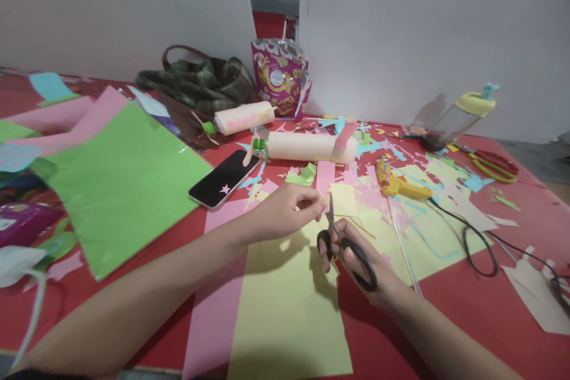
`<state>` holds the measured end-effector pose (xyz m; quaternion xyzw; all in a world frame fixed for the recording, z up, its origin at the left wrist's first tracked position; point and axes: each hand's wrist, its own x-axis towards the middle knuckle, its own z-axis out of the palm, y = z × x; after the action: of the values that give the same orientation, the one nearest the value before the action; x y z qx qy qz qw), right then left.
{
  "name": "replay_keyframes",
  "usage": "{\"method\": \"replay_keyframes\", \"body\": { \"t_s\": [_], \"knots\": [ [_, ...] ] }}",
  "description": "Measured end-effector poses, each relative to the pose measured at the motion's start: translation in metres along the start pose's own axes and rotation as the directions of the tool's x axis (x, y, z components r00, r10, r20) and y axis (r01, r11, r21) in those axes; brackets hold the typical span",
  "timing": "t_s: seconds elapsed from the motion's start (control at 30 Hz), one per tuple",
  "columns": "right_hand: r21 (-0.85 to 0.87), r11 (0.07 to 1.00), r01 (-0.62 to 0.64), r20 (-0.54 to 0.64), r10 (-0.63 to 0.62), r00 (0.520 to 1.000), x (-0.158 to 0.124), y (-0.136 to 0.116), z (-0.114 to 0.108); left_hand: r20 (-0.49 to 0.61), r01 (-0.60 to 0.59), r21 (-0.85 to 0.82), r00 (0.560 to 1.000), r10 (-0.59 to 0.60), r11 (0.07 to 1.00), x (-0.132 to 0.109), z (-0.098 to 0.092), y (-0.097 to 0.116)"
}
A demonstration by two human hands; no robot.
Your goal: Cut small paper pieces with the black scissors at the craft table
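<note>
We see both hands working close together over the red surface [445,309], above a pale yellow sheet [285,309] that lies partly on a pink sheet [214,314].

The left hand [285,211] is nearly closed. Its fingertips [318,206] are pinched together on something very small; we think it is a small paper piece, but it is too tiny for us to tell its colour or shape.

The right hand [356,261] is clenched around the black handles of the scissors [345,246]. The fingers go through the loops, and the blades point up toward the pinch of the left hand, almost touching it. The blades look nearly closed, with only a thin gap between them.

Near the hands, behind them, lie a pink strip [325,177] and a small yellow note [344,199]. Farther back there is a long paper-wrapped roll [307,147] with a green cap, and a shorter roll [243,117] behind it. A black phone [224,179] lies left of the hands, beside a big green sheet [120,184]. To the right we see a yellow glue gun [398,184] with its black cable, many paper scraps, a second pair of scissors with red and yellow handles [492,165], and a clear bottle with a yellow lid [458,116]. At the back wall are a checked bag [196,83] and a purple snack packet [278,77].
</note>
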<state>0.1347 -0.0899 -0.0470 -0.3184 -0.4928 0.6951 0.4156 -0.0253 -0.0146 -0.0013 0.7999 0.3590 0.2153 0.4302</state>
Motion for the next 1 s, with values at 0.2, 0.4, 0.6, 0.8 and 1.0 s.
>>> {"method": "replay_keyframes", "body": {
  "t_s": [0.2,0.4,0.6,0.8,1.0],
  "knots": [
    [0.016,1.0,-0.001,0.013,0.001,1.0,0.0006,0.0005,-0.0006,0.043,0.029,-0.014,0.999,-0.029,0.999,-0.0001,-0.0015,-0.0004],
    [0.02,1.0,-0.016,0.009,0.016,1.0,0.0001,0.0015,-0.0015,0.061,0.053,-0.02,0.997,-0.051,0.998,-0.0002,-0.0026,-0.001],
    [0.021,0.999,-0.047,0.003,0.047,0.999,0.0008,0.0044,-0.0022,0.071,0.053,-0.025,0.996,-0.051,0.998,-0.0006,-0.0037,-0.001],
    [0.016,0.999,-0.049,0.01,0.049,0.999,0.0012,0.0033,-0.0017,0.099,0.07,-0.007,0.993,-0.069,0.997,0.0003,-0.0044,-0.0015],
    [-0.002,0.999,-0.052,0.005,0.052,0.999,0.0009,0.0047,-0.0031,0.088,0.096,-0.031,0.992,-0.093,0.995,0.0,-0.0044,-0.0002]
  ]
}}
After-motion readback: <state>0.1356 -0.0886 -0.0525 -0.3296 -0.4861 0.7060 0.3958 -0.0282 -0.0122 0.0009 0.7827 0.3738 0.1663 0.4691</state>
